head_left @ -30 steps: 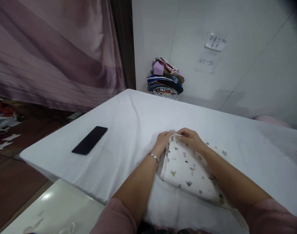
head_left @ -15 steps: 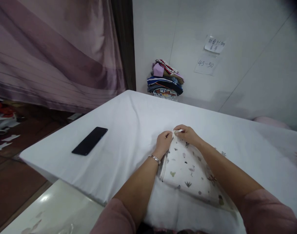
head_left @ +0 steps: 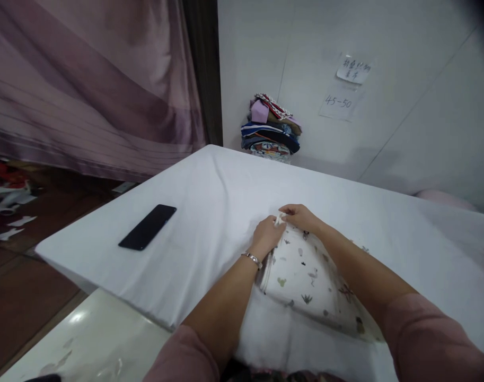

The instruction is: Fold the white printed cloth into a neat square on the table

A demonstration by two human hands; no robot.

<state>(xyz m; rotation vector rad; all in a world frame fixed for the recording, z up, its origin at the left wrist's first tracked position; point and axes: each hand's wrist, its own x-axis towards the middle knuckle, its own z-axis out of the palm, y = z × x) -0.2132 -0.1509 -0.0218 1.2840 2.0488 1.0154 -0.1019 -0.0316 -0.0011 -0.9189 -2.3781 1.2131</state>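
A white cloth with small printed figures [head_left: 305, 278] lies folded on the white-covered table [head_left: 210, 212] in front of me. Both hands meet at its far corner. My left hand [head_left: 267, 234], with a silver bracelet on the wrist, pinches the corner's edge with closed fingers. My right hand [head_left: 301, 216] pinches the same corner from the right, fingers closed on the fabric. My forearms lie over the cloth's sides.
A black phone [head_left: 148, 227] lies flat on the table to the left. A stack of folded clothes [head_left: 271, 129] stands against the far wall. Two paper notes [head_left: 341, 87] hang on the wall. A mauve curtain [head_left: 90, 90] hangs at the left.
Both hands have drawn the cloth's far corner slightly farther away and closer together into a tighter pinch; the view shifted a little.
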